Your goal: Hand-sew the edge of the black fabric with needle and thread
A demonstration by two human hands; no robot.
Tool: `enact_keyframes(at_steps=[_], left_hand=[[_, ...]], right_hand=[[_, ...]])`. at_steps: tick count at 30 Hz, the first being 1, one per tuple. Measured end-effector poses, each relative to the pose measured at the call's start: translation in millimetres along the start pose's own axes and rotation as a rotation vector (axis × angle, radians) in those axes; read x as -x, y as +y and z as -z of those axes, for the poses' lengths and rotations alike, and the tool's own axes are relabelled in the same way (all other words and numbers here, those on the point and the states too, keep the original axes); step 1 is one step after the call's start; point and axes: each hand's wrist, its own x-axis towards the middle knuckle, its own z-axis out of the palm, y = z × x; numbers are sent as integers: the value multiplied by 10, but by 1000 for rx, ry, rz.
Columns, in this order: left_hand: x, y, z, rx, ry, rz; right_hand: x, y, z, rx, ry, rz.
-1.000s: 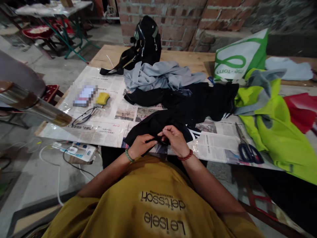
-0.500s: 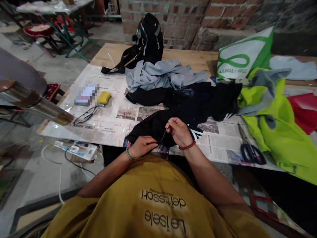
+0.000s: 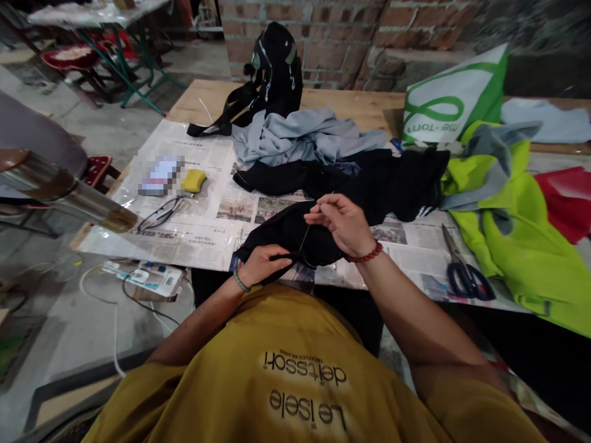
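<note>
Black garment (image 3: 277,227) lies near mustard shirt (image 3: 295,375) lettered "Leisele".

You're in a rough, workshop-like room: bare brick wall (image 3: 332,46), grey concrete floor (image 3: 95,335), newspaper-covered desk (image 3: 346,103), green-legged table (image 3: 92,15) beyond.

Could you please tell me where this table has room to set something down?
Newspaper lies bare between the glasses and the left hand, and between the right hand and the scissors; wood between the backpack and shopping bag. Black clothing crowds the middle, yellow-green clothing the right.
</note>
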Motion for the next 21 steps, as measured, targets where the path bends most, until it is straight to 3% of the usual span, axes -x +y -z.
enact_keyframes(at_steps=[6, 12, 17, 21], left_hand=[[-3, -45, -4, 41, 36, 16], [-3, -54, -4, 84, 39, 26], [0, -44, -10, 112, 49, 25], [3, -29, -9, 105, 65, 9]], right_hand=[[-138, -232, 249, 490, 135, 432], [-241, -507, 528, 793, 218, 673], [-302, -642, 677, 847, 235, 691], [-260, -623, 634, 802, 224, 645]])
